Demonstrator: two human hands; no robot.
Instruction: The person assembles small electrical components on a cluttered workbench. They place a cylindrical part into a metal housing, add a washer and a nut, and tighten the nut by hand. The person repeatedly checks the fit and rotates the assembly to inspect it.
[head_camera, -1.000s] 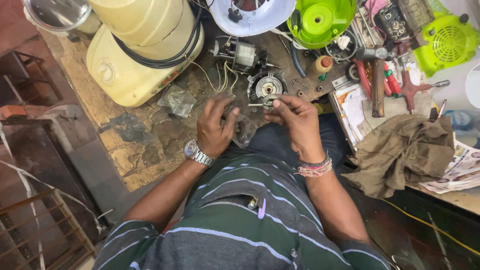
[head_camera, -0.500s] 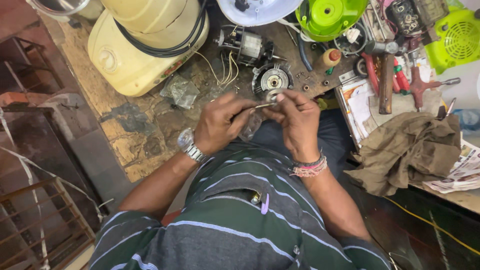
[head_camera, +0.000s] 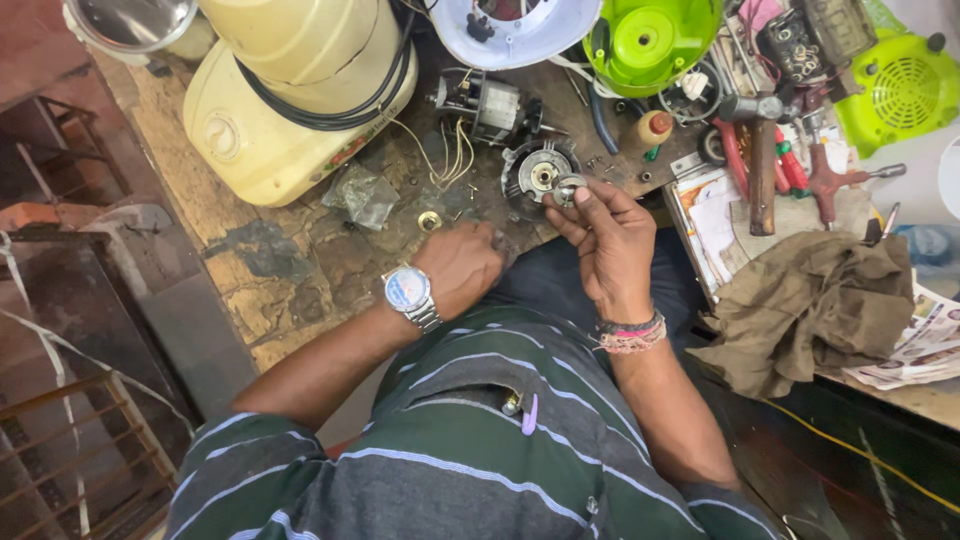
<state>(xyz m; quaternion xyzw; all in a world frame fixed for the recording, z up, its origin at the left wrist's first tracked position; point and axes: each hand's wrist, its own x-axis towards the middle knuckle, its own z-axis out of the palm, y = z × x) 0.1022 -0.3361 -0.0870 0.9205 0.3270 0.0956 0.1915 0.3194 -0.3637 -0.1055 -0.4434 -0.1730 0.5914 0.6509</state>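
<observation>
A: What does the right hand (head_camera: 610, 240) hold?

B: A small silvery ring-shaped part (head_camera: 566, 187), pinched in its fingertips just above the round motor end-piece (head_camera: 538, 177) on the worktop (head_camera: 290, 270). The left hand (head_camera: 462, 265) rests knuckles up near the edge, curled; I cannot tell whether it grips anything.

A: Risks?

B: I'd judge the pinch slight; a slip could drop the part among the loose screws (head_camera: 600, 162). The thin wires (head_camera: 450, 155) could also snag.

A: Any packaging?

B: A crumpled clear plastic bag (head_camera: 362, 195) beside the cream appliance (head_camera: 290, 100); printed papers (head_camera: 925, 340) at the right edge.
</observation>
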